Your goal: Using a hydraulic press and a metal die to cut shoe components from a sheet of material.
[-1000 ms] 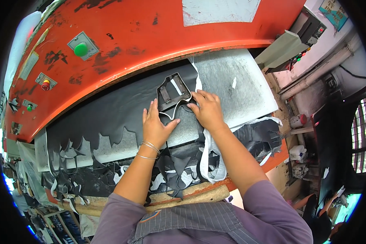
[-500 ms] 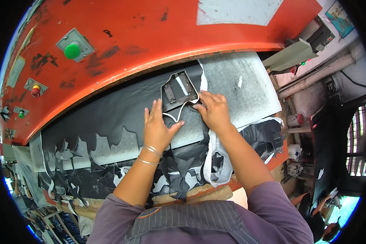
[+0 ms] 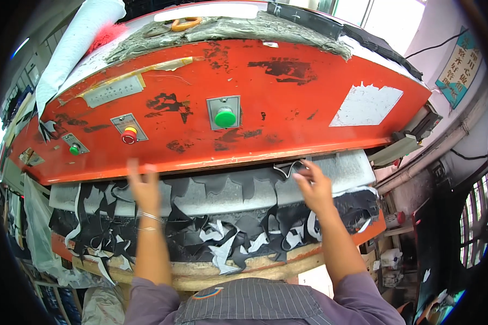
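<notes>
Head view, hands and die.
Left hand (image 3: 145, 190): blurring, hovering before the lower edge of the red beam (image 3: 298, 127); fingers raised and parting, grasping nothing that is showing. Bracelets (image 3: 148, 218) are circling the wrist.
Right hand (image 3: 316, 188): bending its fingers loosely beside the die, thumb standing apart from forefinger; gripping nothing visibly. Whether a fingertip is touching the die, one cannot tell.
Die (image 3: 286, 176): lying at the beam's lower edge, right of centre, just left of the right hand; only its curved front rim is showing, the rest hiding behind the beam.

Head view, surroundings.
Sheet (image 3: 217, 181): dark, lying under the beam, its near edge running in notches.
Board (image 3: 350, 169): pale grey, supporting the sheet and showing bare at right.
Scraps (image 3: 222, 252): black and white, tangling along the near side.
Bar (image 3: 200, 266): wooden, running along the front.
Green button (image 3: 225, 117), red button (image 3: 129, 135), small green button (image 3: 75, 149): all projecting from the beam's face.

Judgement.
Step in hand: seemingly, the die is sitting placed at the sheet and both hands are staying loose of it. Any next move is probably calling for fingers well clear of the beam's edge and an undisturbed die.
</notes>
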`<state>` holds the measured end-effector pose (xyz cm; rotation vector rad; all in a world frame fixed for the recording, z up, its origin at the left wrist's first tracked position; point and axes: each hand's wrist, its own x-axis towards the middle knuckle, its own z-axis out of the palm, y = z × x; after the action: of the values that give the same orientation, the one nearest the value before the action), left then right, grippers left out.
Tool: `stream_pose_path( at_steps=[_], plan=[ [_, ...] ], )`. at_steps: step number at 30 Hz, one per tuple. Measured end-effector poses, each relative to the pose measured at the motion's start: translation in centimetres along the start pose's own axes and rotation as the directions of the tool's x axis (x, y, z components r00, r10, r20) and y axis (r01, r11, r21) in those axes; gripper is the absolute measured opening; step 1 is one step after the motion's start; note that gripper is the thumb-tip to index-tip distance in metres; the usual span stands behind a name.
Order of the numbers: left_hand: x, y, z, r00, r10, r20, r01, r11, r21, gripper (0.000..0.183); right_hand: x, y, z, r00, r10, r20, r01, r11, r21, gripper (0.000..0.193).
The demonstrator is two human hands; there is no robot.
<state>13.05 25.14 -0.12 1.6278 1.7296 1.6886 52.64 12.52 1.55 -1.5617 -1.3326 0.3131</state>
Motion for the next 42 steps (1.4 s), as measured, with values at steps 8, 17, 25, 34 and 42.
stream_pose_path(
  at_steps=[8, 17, 25, 34, 42],
  plan=[
    [16.8, -0.1, -10.8, 0.767, 0.179, -0.617, -0.007, 0.963, 0.27, 0.08, 7.8, -17.6, 7.5, 0.959, -0.277, -0.066, 0.282, 0.956, 0.078, 0.042],
    [-8.2, 3.1, -12.0, 0.887, 0.171, 0.428, -0.243, 0.963, 0.12, 0.017, -9.9, -11.6, 3.8, 0.734, 0.017, 0.679, 0.291, 0.895, -0.337, 0.051],
    [-19.3, 6.0, -10.7, 0.677, 0.196, 0.709, -0.368, 0.925, 0.096, 0.016, -18.1, -7.7, 4.4, 0.759, -0.144, 0.635, 0.485, 0.776, -0.403, 0.032],
    [-16.8, 7.2, -10.8, 0.649, 0.097, 0.754, -0.272, 0.956, 0.111, 0.019, -15.0, -8.7, 3.0, 0.635, -0.004, 0.773, 0.381, 0.872, -0.308, 0.035],
    [-10.9, 9.1, -3.4, 0.314, -0.105, 0.944, 0.211, 0.977, 0.039, 0.022, 4.5, -2.4, 4.2, 0.952, 0.3, 0.064, -0.185, 0.729, -0.659, 0.077]
  ],
)
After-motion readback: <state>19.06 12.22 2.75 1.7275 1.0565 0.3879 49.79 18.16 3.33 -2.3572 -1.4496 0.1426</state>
